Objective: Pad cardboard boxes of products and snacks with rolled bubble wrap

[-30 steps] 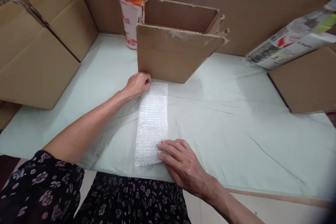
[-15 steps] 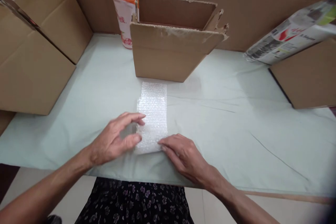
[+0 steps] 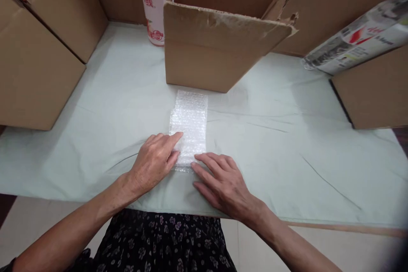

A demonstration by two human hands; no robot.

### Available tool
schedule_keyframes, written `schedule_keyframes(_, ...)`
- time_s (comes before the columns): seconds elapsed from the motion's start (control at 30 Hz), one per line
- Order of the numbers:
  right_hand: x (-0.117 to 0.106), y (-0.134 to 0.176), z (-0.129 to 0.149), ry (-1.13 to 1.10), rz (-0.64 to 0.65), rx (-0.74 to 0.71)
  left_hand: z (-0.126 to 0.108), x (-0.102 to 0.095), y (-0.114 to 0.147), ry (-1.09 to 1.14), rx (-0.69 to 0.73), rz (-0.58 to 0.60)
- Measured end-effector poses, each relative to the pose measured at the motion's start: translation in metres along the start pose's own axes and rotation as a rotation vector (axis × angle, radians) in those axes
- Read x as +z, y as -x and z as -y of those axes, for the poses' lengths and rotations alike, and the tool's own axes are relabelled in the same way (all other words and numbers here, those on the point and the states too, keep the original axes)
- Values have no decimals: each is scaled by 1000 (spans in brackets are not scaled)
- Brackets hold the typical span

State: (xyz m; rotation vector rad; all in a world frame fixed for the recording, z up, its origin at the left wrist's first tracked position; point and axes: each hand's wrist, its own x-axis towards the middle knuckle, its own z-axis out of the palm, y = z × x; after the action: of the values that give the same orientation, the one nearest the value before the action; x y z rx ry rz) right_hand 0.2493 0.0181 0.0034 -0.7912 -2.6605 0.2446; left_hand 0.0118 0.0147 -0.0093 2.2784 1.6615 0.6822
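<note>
A narrow piece of clear bubble wrap [image 3: 191,114] lies lengthwise on the pale green cloth, with a layered, uneven left edge. At its left side, my left hand [image 3: 156,157] rests with the index finger stretched over the wrap and the thumb apart from it. My right hand [image 3: 223,180] touches the near right corner with spread fingertips, its thumb lower down on the cloth. A thin strip of wrap shows past the near edge between the hands. Whether anything lies inside the wrap I cannot tell.
An open cardboard box [image 3: 204,51] stands just beyond the wrap, with an orange-and-white bottle [image 3: 156,8] behind its left side. Larger cardboard [image 3: 38,68] is at the left. A plastic-wrapped roll [image 3: 353,38] leans above another box [image 3: 376,89] at the right.
My left hand has moved right onto the wrap, its fingers now over it. My right hand's fingers have spread from a pinch at the near edge. The view has tilted slightly down.
</note>
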Motion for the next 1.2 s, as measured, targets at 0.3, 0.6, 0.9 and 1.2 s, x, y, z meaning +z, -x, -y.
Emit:
schedule_keyframes(0.3,15,-18,-18,20,-73,-104,-3,-26,25,205,170,16)
schedule_keyframes(0.6,-5,-38,-30,-328,48,241,2,-6,19,199,38,-71)
schedule_keyframes(0.9,5,-29,-17,97,-128,-29,6,-4,-17,133,-159,-31)
schedule_keyframes(1.2,-5,-32,-22,-309,87,137,-8,-18,27,146,175,-85)
